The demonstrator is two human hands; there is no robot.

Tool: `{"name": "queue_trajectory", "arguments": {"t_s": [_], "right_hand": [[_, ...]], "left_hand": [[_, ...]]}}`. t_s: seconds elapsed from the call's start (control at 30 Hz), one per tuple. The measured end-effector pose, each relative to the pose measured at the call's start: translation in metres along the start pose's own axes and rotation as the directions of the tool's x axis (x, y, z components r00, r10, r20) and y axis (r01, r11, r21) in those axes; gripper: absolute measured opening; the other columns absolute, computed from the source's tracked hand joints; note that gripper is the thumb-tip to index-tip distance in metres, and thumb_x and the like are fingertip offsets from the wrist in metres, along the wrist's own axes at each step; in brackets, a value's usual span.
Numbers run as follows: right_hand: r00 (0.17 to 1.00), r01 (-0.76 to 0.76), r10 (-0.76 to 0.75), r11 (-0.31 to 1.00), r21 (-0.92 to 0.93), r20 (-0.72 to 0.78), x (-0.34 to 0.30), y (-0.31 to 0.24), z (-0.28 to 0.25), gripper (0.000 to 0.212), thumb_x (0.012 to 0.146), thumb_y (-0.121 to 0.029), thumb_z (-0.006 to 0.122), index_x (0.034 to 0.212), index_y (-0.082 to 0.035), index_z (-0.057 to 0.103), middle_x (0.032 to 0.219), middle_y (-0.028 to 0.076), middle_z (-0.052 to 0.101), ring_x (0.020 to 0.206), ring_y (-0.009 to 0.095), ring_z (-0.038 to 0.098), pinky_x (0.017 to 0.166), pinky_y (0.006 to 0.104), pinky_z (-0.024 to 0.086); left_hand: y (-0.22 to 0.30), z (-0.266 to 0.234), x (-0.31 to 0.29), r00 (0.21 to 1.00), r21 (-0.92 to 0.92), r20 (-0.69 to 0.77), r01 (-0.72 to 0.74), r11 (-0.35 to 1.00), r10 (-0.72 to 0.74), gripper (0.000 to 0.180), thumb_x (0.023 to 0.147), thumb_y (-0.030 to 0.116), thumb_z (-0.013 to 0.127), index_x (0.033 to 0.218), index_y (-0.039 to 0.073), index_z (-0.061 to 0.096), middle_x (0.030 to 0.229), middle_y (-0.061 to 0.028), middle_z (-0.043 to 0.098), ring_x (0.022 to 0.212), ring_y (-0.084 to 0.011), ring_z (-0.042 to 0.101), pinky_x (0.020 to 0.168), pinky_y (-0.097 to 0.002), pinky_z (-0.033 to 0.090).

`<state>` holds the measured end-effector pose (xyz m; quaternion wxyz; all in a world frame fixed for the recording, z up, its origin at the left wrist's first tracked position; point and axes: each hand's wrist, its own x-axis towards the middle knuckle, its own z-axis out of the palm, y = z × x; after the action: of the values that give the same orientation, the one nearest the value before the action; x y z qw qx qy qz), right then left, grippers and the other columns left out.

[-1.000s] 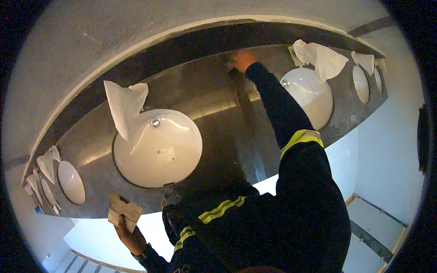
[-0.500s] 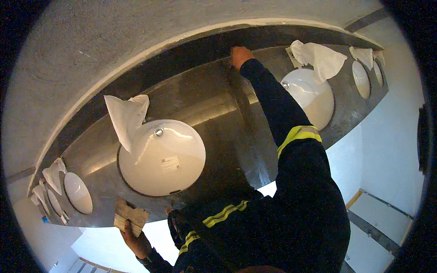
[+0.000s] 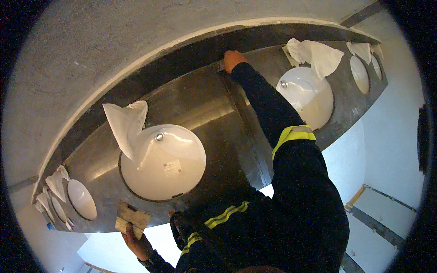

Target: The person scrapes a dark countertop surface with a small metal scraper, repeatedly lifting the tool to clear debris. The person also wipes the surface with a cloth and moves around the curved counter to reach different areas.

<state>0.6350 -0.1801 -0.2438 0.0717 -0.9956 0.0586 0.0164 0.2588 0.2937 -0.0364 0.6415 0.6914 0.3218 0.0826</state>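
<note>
My left hand [image 3: 139, 245] grips a flat, tan, roughly rectangular board [image 3: 132, 216] with a dark mark on it, held by the front edge of the dark grey countertop [image 3: 218, 157]. My right arm stretches across the counter. At its far edge, my right hand [image 3: 235, 59] is closed against the corner where the counter meets the dark upright backsplash [image 3: 182, 54]. A small edge of something shows beside its fingers, too little to name. The hand is at the far end of a seam [image 3: 246, 120] running across the counter.
A round white basin [image 3: 152, 184] is set in the counter left of centre, another [image 3: 318, 100] to the right. Several smaller-looking basins follow toward both ends. White wrappings [image 3: 123, 125] stand behind the basins. A rough grey wall [image 3: 91, 50] rises behind.
My right hand has shifted slightly left along the far edge, and a bit of something now shows beside its fingers. My left hand still holds the board.
</note>
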Motion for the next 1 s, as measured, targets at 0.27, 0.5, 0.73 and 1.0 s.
{"name": "queue_trajectory", "arguments": {"t_s": [0.27, 0.5, 0.73, 1.0], "right_hand": [[0.945, 0.301, -0.324, 0.906, 0.299, 0.031, -0.052, 0.025, -0.030, 0.031, 0.072, -0.028, 0.062, 0.093, -0.005, 0.061, 0.089, 0.016, 0.062, 0.086, 0.034, 0.058, 0.077, 0.0407, 0.046], [0.949, 0.171, -0.276, 0.858, 0.485, 0.153, -0.084, 0.069, 0.026, 0.034, 0.071, -0.032, 0.064, 0.095, -0.009, 0.062, 0.091, 0.016, 0.062, 0.085, 0.033, 0.058, 0.074, 0.0399, 0.045], [0.960, 0.154, -0.174, 0.982, 0.105, 0.220, -0.085, 0.052, 0.018, 0.033, 0.073, -0.032, 0.062, 0.092, -0.005, 0.059, 0.091, 0.018, 0.061, 0.084, 0.035, 0.058, 0.073, 0.0428, 0.047], [0.983, 0.166, -0.149, 0.973, -0.163, 0.109, -0.089, 0.023, -0.017, 0.036, 0.072, -0.033, 0.063, 0.090, -0.002, 0.058, 0.088, 0.019, 0.060, 0.083, 0.033, 0.059, 0.069, 0.0436, 0.049]], "left_hand": [[-0.002, -0.016, -0.007, 0.999, -0.009, -0.043, 0.018, 1.000, -0.018, 0.034, 0.085, 0.011, 0.051, 0.117, 0.002, 0.043, 0.117, -0.0199, 0.046, 0.107, -0.0296, 0.047, 0.089, -0.0386, 0.040], [-0.007, -0.024, -0.009, 0.939, 0.600, 0.192, -0.342, 0.723, 0.285, 0.031, 0.085, 0.001, 0.048, 0.115, 0.008, 0.047, 0.116, -0.0217, 0.046, 0.106, -0.0332, 0.048, 0.089, -0.0411, 0.041], [0.001, -0.018, -0.008, 0.994, 0.267, 0.030, -0.112, 0.957, 0.108, 0.037, 0.086, 0.016, 0.051, 0.118, 0.000, 0.042, 0.118, -0.0187, 0.045, 0.110, -0.0278, 0.044, 0.092, -0.0384, 0.037], [0.011, -0.007, -0.015, 0.996, 0.081, -0.080, 0.039, 0.996, -0.032, 0.052, 0.083, 0.025, 0.054, 0.122, -0.004, 0.037, 0.119, -0.0165, 0.044, 0.109, -0.0241, 0.043, 0.093, -0.0352, 0.034]]}}
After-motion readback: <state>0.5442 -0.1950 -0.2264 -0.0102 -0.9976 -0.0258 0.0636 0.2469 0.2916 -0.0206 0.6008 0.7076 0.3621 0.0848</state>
